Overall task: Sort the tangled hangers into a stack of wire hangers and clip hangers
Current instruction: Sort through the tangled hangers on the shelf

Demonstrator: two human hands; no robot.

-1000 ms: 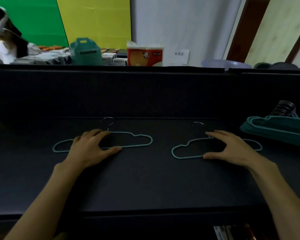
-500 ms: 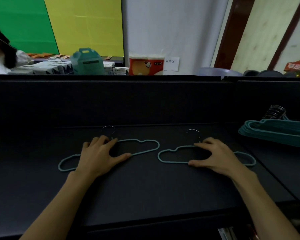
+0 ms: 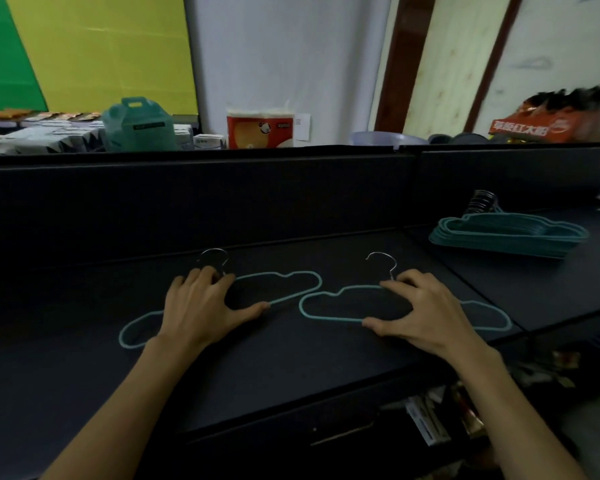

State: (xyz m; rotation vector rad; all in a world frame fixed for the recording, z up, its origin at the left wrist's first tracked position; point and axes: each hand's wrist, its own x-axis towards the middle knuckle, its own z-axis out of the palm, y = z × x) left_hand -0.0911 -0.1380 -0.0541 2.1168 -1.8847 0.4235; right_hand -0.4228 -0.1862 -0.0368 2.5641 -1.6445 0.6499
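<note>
a: we have our left hand (image 3: 201, 308) spread flat on one teal hanger (image 3: 281, 285), and our right hand (image 3: 420, 315) flat on the other hanger (image 3: 329, 306), fingers loose and gripping nothing. both lie apart on the dark table (image 3: 291, 368).

b: probably pinned to keep them untangled. the finished stack (image 3: 510, 235) sits far right. any writing?

a: orange pack (image 3: 537, 128), chinese characters, too blurred to read.

Head camera looks down, forward, close over desk (image 3: 291, 375), edges seemingly warped
</note>
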